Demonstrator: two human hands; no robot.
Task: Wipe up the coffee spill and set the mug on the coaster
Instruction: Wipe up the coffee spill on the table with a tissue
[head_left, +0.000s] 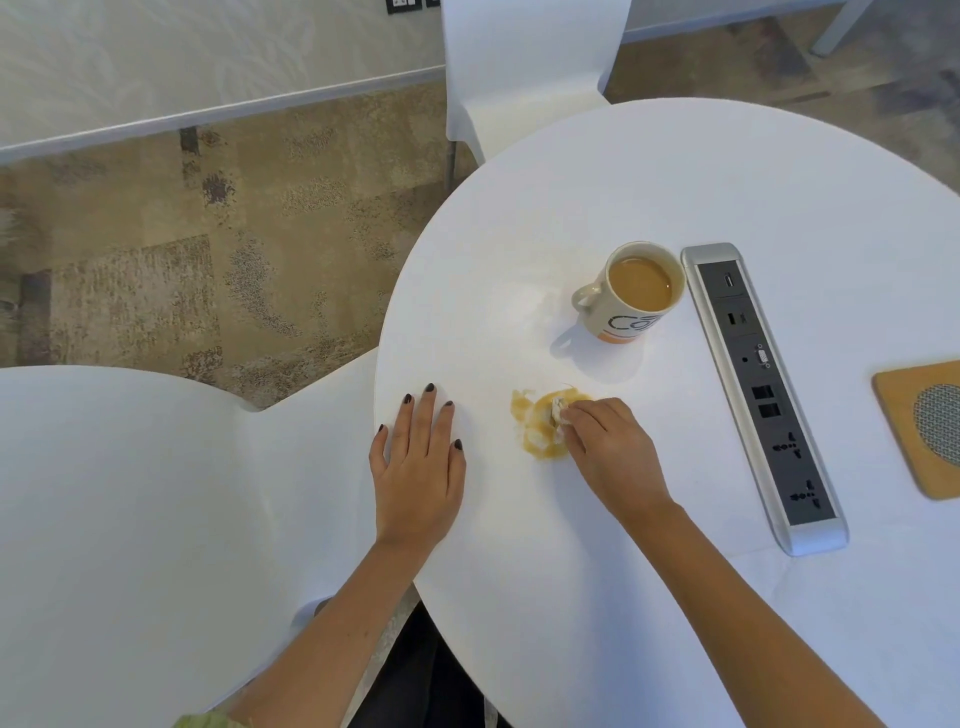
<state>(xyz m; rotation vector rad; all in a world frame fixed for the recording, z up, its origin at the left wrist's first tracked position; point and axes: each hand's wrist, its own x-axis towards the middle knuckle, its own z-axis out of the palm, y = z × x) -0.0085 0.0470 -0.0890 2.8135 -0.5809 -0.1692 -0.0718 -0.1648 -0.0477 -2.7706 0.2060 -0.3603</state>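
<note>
A cream mug full of milky coffee stands on the round white table, its handle pointing left. In front of it lies a smeared tan coffee spill. My right hand presses a small crumpled white tissue into the spill, fingers closed on it. Resting flat on the table near its left edge is my left hand, fingers spread, holding nothing. A wooden coaster with a grey mesh centre sits at the right edge of view, partly cut off.
A long silver and grey power socket strip is set into the table between the mug and the coaster. One white chair stands behind the table; another white chair is at the left. Patterned carpet covers the floor.
</note>
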